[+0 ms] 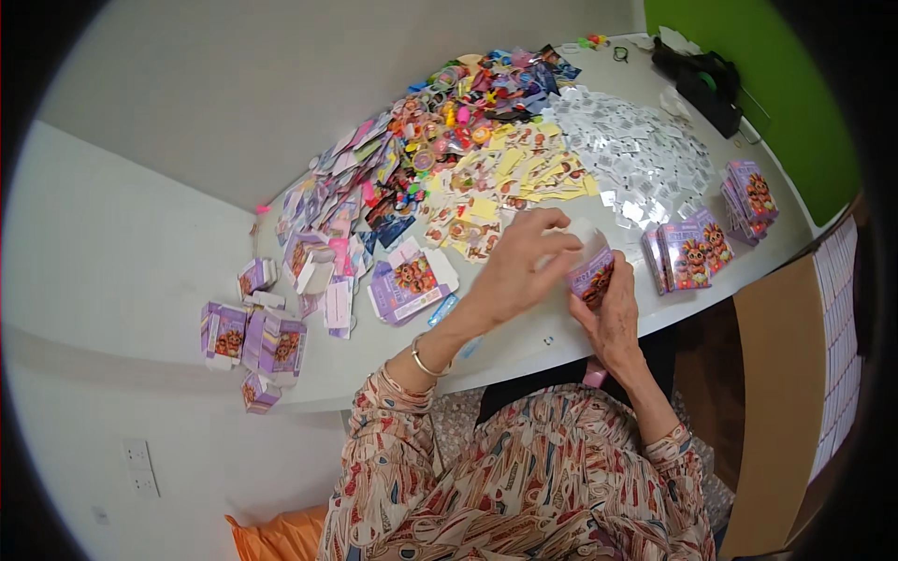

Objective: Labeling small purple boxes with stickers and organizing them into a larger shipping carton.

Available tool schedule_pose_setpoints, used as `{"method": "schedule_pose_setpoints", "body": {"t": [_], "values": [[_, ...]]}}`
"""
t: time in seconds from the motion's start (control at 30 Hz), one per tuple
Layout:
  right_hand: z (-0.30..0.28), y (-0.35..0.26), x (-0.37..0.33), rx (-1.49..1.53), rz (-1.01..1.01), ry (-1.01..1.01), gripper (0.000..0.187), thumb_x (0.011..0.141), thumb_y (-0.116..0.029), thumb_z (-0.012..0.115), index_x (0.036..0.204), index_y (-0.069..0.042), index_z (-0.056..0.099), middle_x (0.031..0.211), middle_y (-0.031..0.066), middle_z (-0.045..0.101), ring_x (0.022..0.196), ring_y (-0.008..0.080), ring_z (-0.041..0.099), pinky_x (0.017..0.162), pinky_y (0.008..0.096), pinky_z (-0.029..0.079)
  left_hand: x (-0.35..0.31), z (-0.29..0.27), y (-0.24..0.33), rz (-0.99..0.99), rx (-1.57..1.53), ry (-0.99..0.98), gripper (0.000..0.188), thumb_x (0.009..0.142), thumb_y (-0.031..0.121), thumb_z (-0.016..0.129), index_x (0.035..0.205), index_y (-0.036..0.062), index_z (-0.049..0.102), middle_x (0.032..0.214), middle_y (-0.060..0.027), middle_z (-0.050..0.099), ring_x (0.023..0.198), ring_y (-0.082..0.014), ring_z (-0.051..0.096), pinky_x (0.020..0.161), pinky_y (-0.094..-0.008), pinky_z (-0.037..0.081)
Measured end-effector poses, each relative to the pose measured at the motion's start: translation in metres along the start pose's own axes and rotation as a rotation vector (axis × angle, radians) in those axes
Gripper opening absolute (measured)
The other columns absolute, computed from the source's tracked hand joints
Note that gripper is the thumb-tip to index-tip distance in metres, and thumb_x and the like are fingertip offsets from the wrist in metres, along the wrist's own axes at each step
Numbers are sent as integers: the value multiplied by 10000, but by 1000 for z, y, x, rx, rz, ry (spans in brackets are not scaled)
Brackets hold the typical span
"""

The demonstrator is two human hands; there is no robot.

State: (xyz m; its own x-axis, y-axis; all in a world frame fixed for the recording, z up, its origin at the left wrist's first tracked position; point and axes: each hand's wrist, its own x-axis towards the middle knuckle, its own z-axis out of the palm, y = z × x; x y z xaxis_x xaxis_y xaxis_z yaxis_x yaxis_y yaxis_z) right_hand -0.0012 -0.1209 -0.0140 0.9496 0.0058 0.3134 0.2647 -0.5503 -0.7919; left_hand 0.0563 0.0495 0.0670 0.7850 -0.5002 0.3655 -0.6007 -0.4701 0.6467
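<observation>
My right hand (615, 313) is closed around a small purple box (591, 280) with a cartoon figure on its front. The box's white top end (587, 238) stands up and looks blurred. Beside that end, my left hand (524, 262) hovers with bent fingers held apart; nothing shows between them. Left of my left hand, flat unfolded purple box blanks (412, 282) lie stacked on the white table (505, 351). A light-blue item (442, 310) lies beside them, partly hidden by my left wrist.
Heaps of yellow printed cards (510, 178), clear-and-white packets (636, 150) and small colourful toys (458, 112) cover the table's far side. Purple boxes stand in groups at right (687, 252) and left (271, 341). A black device (706, 89) sits far right. An open carton (781, 402) stands beside the table.
</observation>
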Motion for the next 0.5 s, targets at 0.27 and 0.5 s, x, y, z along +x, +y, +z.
{"method": "schedule_pose_setpoints", "body": {"t": [0.27,0.5], "values": [[2,-1,0,-5,10,62,690,785,-156,693,1331,45,321,1095,236,502,998,384,529,864,416,443,-65,-119,-184,-542,371,365,302,791,254,705,978,17,685,845,-100,678,772,-217,635,677,-335,491],[4,3,0,-16,7,41,702,775,-154,702,1328,52,322,1092,236,506,998,384,529,866,420,441,-88,-155,-258,-802,626,-74,840,639,488,781,1317,79,499,1345,-181,504,1209,-438,456,959,-505,416]]}}
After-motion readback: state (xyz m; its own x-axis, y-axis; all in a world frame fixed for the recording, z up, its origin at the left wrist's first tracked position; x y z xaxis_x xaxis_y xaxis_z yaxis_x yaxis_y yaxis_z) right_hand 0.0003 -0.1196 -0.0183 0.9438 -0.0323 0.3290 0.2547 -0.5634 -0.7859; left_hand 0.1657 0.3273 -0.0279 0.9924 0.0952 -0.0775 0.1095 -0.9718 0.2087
